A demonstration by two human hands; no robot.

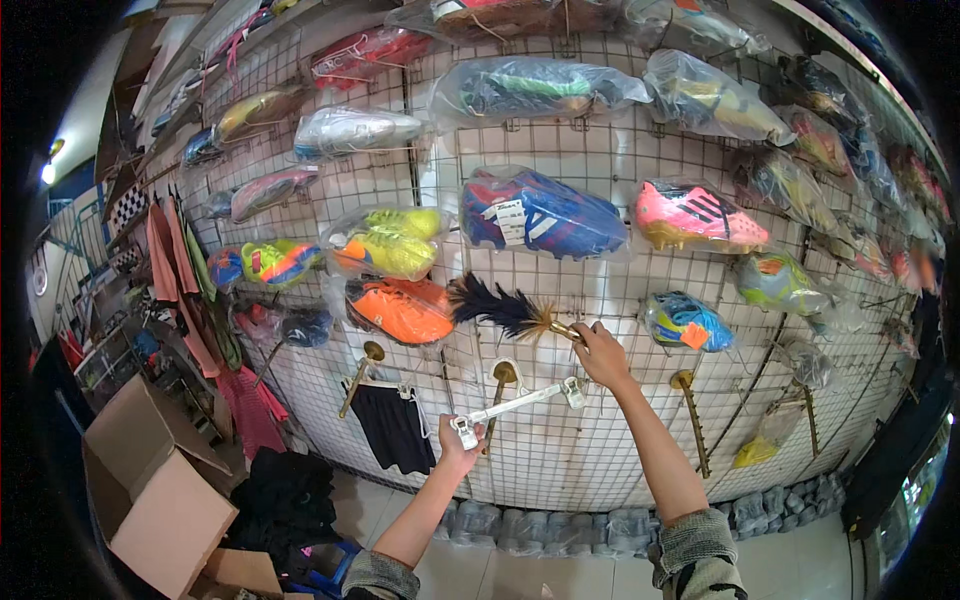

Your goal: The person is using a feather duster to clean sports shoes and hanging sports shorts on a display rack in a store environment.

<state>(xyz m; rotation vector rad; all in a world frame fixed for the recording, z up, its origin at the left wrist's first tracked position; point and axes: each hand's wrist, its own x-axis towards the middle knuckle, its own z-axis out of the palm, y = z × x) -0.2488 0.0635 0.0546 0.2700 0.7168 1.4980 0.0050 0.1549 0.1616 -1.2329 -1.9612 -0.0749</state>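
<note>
My right hand (602,354) grips the brass-coloured handle of a dark feather duster (499,306). The duster's feathers point left, and their tips overlap the bagged orange football boot (401,310) in the picture. In my left hand (459,442) is one end of a white clip hanger (517,401), tilted up to the right with its far clip below my right wrist. The hanger's hook loop appears around a brass display arm (501,405) on the wire grid wall (570,457). Above the duster is a bagged blue football boot (544,214).
Plastic-wrapped boots cover the grid, among them a pink one (701,215) and a blue-and-yellow one (688,322). Black shorts (388,427) hang at left. An open cardboard box (172,510) and a black cloth pile (285,502) stand lower left. Wrapped bundles (532,531) line the wall's foot.
</note>
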